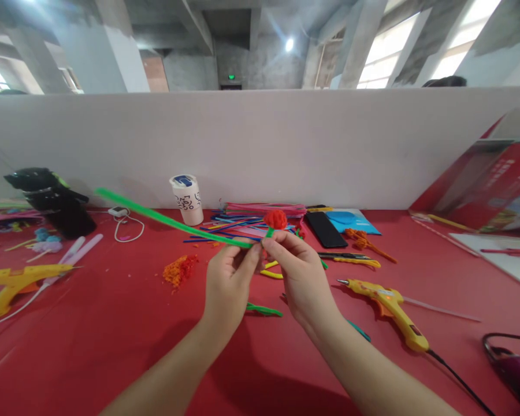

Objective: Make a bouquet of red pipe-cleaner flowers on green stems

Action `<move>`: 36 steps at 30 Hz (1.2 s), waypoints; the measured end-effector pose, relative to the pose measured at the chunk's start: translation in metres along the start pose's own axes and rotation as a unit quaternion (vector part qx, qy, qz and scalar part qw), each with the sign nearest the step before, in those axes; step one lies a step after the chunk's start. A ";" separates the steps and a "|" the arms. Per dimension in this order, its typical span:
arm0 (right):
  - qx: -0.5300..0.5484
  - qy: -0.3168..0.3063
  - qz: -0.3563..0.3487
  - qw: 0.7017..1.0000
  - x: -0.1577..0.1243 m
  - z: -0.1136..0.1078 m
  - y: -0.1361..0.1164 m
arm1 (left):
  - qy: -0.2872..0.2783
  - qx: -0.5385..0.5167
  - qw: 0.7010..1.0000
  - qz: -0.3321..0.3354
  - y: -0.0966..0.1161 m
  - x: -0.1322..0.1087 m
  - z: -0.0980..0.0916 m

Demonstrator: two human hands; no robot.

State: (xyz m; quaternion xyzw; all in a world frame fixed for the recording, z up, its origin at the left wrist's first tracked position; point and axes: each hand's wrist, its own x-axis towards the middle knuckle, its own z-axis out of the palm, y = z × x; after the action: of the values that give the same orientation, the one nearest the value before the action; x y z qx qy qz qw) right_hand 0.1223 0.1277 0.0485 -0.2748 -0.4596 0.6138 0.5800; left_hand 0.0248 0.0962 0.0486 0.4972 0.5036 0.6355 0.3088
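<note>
Between finger and thumb, my left hand (231,274) pinches a long green pipe cleaner (169,221), whose free end reaches out to the upper left. My right hand (302,271) is closed close beside it, gripping the short green stem of a red pipe-cleaner flower (276,219). The red bloom stands above the fingertips. Both hands meet at the stem, where the green pipe cleaner touches it; the exact contact is hidden by my fingers. Beneath the hands, a green pipe-cleaner piece (264,310) lies on the red table (242,370).
Yellow glue guns lie at the right (390,306) and left (23,283). Behind the hands are pipe cleaners (264,209), a phone (326,229) and a white cup (187,199). Orange scraps (179,271) sit left, a black bottle (54,202) farther left. A white partition (260,150) closes the back.
</note>
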 end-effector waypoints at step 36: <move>-0.019 -0.030 -0.006 0.999 0.002 -0.005 -0.010 | -0.062 -0.045 0.997 0.012 0.014 -0.002 -0.001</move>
State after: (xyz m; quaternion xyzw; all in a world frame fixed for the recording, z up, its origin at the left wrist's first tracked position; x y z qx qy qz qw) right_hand 0.1312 0.1294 0.0558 -0.2643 -0.4904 0.6093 0.5643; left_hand 0.0258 0.0898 0.0614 0.5275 0.4482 0.6288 0.3541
